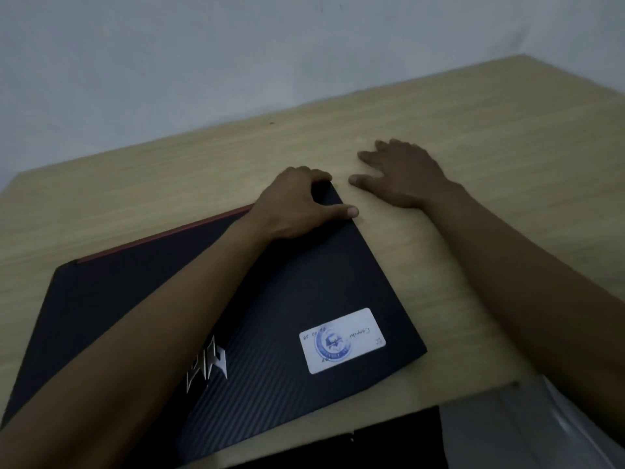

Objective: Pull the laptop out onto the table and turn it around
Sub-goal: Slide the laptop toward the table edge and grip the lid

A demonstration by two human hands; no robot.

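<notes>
A closed black laptop (pixel 304 292) with a red strip along its far edge lies flat and skewed on the light wooden table (pixel 439 130). Its lid carries a white sticker (pixel 342 340) and a silver logo partly hidden under my left forearm. My left hand (pixel 297 204) grips the laptop's far right corner, fingers curled over the edge and thumb on the lid. My right hand (pixel 402 174) rests flat on the table just right of that corner, fingers spread, not touching the laptop.
A pale wall (pixel 236 62) runs behind the table's far edge. The table's near edge crosses the lower right, with a dark surface (pixel 389 438) and light fabric (pixel 507 428) below it. Bare tabletop extends to the right and far side.
</notes>
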